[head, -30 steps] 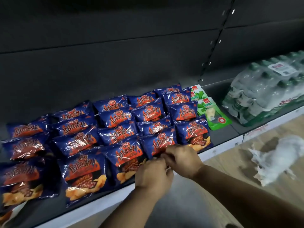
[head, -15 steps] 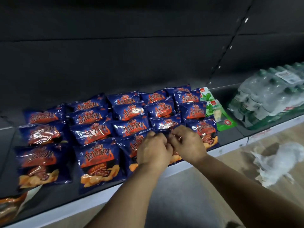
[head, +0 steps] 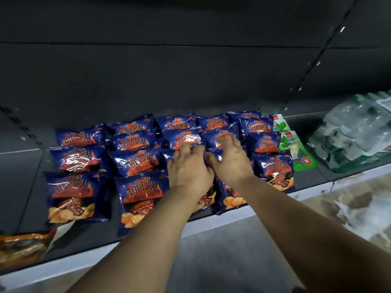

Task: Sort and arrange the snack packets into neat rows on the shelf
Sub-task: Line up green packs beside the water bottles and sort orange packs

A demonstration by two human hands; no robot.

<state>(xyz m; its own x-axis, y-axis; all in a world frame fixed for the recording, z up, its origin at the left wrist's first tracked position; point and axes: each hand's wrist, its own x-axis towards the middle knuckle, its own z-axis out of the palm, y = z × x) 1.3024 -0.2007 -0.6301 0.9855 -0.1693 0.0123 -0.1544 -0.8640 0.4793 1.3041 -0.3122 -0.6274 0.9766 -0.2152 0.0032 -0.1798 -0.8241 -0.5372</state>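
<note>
Several dark blue snack packets with orange flame print lie in overlapping rows on the dark shelf (head: 27, 187). A front packet (head: 139, 195) lies just left of my arms, and another front packet (head: 73, 195) lies further left. Both my hands reach over the middle columns, side by side and almost touching. My left hand (head: 188, 168) rests palm down with its fingers on a mid-row blue packet (head: 182, 139). My right hand (head: 230, 161) lies flat with spread fingers on the neighbouring packet (head: 220, 133). The packets under my palms are mostly hidden.
Two green packets (head: 300, 153) lie right of the blue ones. A shrink-wrapped pack of water bottles (head: 355, 134) fills the shelf's right end. An orange packet (head: 21, 248) sits at the lower left. The white shelf edge (head: 211, 226) runs along the front; a crumpled white bag (head: 370, 210) lies on the floor.
Both hands have left the front packet's edge and moved forward and up onto the mid-row packets. The view has shifted, so the packets sit more to the right.
</note>
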